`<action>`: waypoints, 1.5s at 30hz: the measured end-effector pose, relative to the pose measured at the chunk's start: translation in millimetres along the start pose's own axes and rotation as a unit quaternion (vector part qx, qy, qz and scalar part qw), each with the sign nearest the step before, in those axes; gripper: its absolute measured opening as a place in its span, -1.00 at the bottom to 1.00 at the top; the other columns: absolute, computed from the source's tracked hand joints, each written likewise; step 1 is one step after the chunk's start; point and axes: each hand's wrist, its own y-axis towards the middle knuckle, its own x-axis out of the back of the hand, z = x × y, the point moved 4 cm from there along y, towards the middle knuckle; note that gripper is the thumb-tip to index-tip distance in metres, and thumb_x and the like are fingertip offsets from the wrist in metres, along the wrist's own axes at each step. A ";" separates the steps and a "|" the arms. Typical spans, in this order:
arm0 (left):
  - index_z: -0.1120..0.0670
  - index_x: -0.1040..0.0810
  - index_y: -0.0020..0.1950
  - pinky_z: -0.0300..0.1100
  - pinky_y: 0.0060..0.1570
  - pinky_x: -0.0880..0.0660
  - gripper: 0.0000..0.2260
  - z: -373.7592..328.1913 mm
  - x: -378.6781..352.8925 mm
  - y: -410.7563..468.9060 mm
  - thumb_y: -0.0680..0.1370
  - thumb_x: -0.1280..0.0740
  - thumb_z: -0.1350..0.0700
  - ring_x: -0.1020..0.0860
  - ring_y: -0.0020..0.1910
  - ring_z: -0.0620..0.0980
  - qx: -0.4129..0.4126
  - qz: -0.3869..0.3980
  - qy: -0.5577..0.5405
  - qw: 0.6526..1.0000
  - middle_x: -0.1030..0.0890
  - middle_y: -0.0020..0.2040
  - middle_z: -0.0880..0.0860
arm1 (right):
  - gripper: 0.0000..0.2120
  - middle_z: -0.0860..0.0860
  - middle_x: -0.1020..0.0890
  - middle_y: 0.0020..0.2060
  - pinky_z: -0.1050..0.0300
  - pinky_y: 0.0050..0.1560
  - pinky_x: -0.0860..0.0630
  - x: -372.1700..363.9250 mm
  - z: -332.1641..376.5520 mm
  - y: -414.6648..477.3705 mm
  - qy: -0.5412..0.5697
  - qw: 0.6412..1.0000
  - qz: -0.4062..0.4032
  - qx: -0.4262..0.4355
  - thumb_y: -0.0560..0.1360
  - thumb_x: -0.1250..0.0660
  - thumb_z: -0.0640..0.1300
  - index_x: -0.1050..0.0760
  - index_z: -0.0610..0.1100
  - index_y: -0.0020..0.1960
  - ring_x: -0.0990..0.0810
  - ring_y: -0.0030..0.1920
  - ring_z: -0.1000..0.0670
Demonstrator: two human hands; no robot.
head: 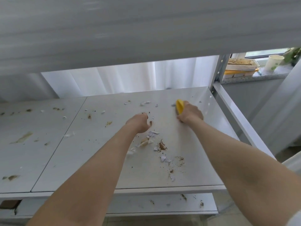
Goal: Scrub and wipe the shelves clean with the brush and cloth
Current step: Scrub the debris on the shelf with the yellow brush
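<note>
White glossy metal shelf (192, 160): it is lying flat under both forearms, and it looks stiff and slick (probably a little slippery under bristles); its long axis is running left to right across the view, and it is split into two panels by a dark seam well to the left of both grips.

Lower white shelf (162, 203): it is showing below the front edge, also littered, apparently not yet cleaned.

Right hand (190, 113): it is grasping the brush from above, fingers curled over its near end, near the far right corner of the shelf.

Left hand (139, 122): it is resting knuckles-up on the shelf, loosely closed; whether it is pinching anything I cannot tell. No cloth is showing.

Yellow plastic scrubbing brush (180, 106): it is sitting on the shelf under the right hand, its free end sticking out beyond the fingers. It looks light and rigid, best held by wrapping the palm over its back, as now. Its long axis is pointing away from the person, tilted slightly left; the bristles are hidden (presumably facing down).

Torn white paper scraps (152, 133): they are lying just nearer than the left hand, light and likely to scatter.

Brown crumb pile (162, 146): it is lying between the forearms, nearer than both grips, loose and easily smeared.
</note>
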 end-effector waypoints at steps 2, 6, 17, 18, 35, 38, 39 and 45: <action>0.13 -0.30 0.43 -0.06 0.25 -0.39 -0.57 0.3 -1.0 0.8 0.59 -0.23 0.07 -0.38 0.33 0.08 0.001 0.001 0.004 1.000 -0.42 0.37 0.10 | -0.38 -0.13 -0.50 0.25 -0.03 0.13 -0.47 -19.7 26.7 -13.8 -0.023 0.998 0.028 0.050 0.48 -0.39 0.00 -0.21 0.05 0.46 -0.51 0.22 -0.20; 0.12 -0.35 0.38 -0.07 0.19 -0.43 -0.62 -6.3 1.1 -0.2 0.58 -0.24 0.07 -0.43 0.28 0.08 0.001 -0.006 0.004 1.000 -0.46 0.32 0.10 | -0.39 -0.10 -0.51 0.24 -0.02 0.09 -0.50 -46.8 55.2 -30.3 -0.018 0.992 0.050 0.115 0.50 -0.33 -0.05 -0.19 0.15 0.48 -0.52 0.19 -0.18; 0.13 -0.30 0.43 -0.06 0.26 -0.39 -0.58 -28.6 1.9 11.7 0.58 -0.24 0.10 -0.40 0.31 0.07 -0.025 -0.010 -0.011 1.000 -0.43 0.36 0.09 | -0.50 -0.16 -0.52 0.22 0.00 0.13 -0.43 14.4 -28.8 13.0 0.115 0.987 -0.110 -0.033 0.55 -0.26 -0.02 -0.23 0.03 0.45 -0.50 0.21 -0.24; 0.12 -0.31 0.42 -0.06 0.26 -0.39 -0.59 -31.1 1.8 15.4 0.58 -0.23 0.10 -0.40 0.32 0.07 -0.030 -0.015 -0.010 0.999 -0.43 0.36 0.09 | -0.51 -0.16 -0.52 0.21 0.01 0.12 -0.42 18.2 -30.7 17.3 0.115 0.985 -0.123 -0.038 0.55 -0.26 -0.04 -0.25 0.02 0.45 -0.51 0.21 -0.24; 0.10 -0.32 0.42 -0.07 0.29 -0.37 -0.60 18.7 -2.8 46.0 0.58 -0.22 0.10 -0.39 0.33 0.05 -0.015 -0.045 0.008 0.999 -0.40 0.38 0.08 | -0.37 -0.10 -0.41 0.33 0.00 0.12 -0.45 -23.6 55.2 39.1 0.013 0.999 -0.005 0.032 0.50 -0.36 -0.02 -0.18 0.09 0.49 -0.47 0.28 -0.17; 0.10 -0.38 0.36 -0.07 0.22 -0.42 -0.65 23.6 0.9 41.7 0.57 -0.21 0.10 -0.43 0.27 0.07 0.006 -0.035 0.020 0.999 -0.45 0.32 0.09 | -0.34 -0.07 -0.44 0.31 0.01 0.06 -0.46 -45.6 78.9 18.8 -0.007 0.996 0.009 0.088 0.48 -0.39 0.01 -0.17 0.16 0.49 -0.49 0.26 -0.15; 0.10 -0.39 0.34 -0.08 0.21 -0.43 -0.67 21.4 1.8 39.8 0.57 -0.20 0.11 -0.44 0.26 0.07 0.007 -0.033 0.023 0.999 -0.46 0.30 0.10 | -0.35 -0.06 -0.46 0.30 0.02 0.05 -0.47 -50.1 82.9 13.8 -0.008 0.995 0.014 0.103 0.48 -0.38 0.00 -0.17 0.18 0.48 -0.49 0.25 -0.15; 0.12 -0.41 0.32 -0.01 0.22 -0.44 -0.68 2.2 8.7 26.8 0.57 -0.17 0.16 -0.48 0.21 0.11 0.000 -0.036 0.025 0.999 -0.45 0.29 0.12 | -0.35 -0.03 -0.48 0.31 -0.01 0.22 -0.47 -31.2 58.6 8.3 0.049 0.991 0.014 0.122 0.43 -0.38 -0.05 -0.24 0.19 0.46 -0.48 0.27 -0.13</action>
